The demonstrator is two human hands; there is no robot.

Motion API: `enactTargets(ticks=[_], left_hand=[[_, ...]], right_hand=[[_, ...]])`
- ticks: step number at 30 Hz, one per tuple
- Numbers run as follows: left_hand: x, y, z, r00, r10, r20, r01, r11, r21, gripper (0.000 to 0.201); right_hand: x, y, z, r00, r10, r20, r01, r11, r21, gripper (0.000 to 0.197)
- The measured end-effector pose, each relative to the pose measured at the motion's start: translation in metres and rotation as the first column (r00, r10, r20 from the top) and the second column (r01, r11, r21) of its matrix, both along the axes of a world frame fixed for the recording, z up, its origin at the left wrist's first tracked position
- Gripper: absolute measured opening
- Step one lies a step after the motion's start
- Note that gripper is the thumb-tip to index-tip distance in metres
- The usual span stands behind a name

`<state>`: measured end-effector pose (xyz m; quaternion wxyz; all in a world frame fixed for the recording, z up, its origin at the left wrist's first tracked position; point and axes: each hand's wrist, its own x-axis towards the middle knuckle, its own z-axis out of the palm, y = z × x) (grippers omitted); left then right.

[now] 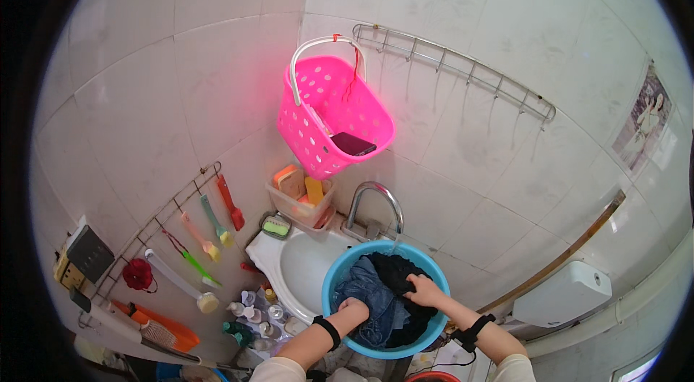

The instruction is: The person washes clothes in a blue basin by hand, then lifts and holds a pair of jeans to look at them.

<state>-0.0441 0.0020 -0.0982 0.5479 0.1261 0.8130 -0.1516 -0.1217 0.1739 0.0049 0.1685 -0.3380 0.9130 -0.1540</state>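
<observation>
A round light-blue basin point(384, 354) holds a dark blue, denim-like garment point(377, 310) and black cloth point(390, 271). My left hand point(353, 309) is closed in a fist on the blue garment, at the left side of the basin. On the right, my right hand point(425, 291) has its fingers bent into the black cloth and grips it. From the curved chrome faucet point(396, 210) a thin stream of water falls into the basin near its back rim. Which garment the black cloth is cannot be made out.
Beneath the basin's left side is a white sink point(300, 266). A pink basket point(303, 138) hangs above the faucet, beside a plastic box point(290, 203) of sponges. Brushes point(189, 281) hang on the left wall; several bottles point(253, 315) stand below. A wooden stick point(557, 263) leans at right.
</observation>
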Motion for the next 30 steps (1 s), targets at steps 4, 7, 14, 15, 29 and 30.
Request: enactTargets(ticks=[4, 7, 14, 15, 29, 30], left_hand=[[-0.011, -0.007, -0.038, 0.999, -0.024, -0.023, 0.025, 0.998, 0.063, 0.034], [-0.038, -0.009, 0.038, 0.999, -0.027, -0.028, 0.033, 0.972, 0.232, 0.052], [-0.063, -0.012, 0.094, 0.705, 0.454, -0.545, -0.090, 0.819, 0.567, 0.079], [-0.068, -0.008, 0.080, 0.713, 0.446, -0.541, -0.083, 0.820, 0.567, 0.079], [-0.102, -0.008, 0.037, 0.830, 0.434, -0.352, -0.300, 0.878, 0.374, 0.121], [-0.102, -0.009, 0.033, 0.826, 0.432, -0.363, -0.294, 0.878, 0.377, 0.123]], right_hand=[[0.006, -0.019, -0.016, 0.978, 0.123, 0.166, -0.136, 0.988, 0.069, 0.052], [-0.017, 0.000, -0.040, 0.955, 0.072, 0.288, -0.107, 0.988, 0.111, 0.057], [-0.031, -0.039, -0.042, 0.922, 0.030, 0.387, -0.147, 0.950, 0.277, 0.067], [-0.033, -0.045, -0.048, 0.931, 0.028, 0.365, -0.176, 0.908, 0.379, 0.069], [-0.084, -0.076, -0.080, 0.917, -0.059, 0.395, -0.206, 0.778, 0.594, 0.091], [-0.087, -0.079, -0.081, 0.909, -0.052, 0.412, -0.237, 0.751, 0.617, 0.091]])
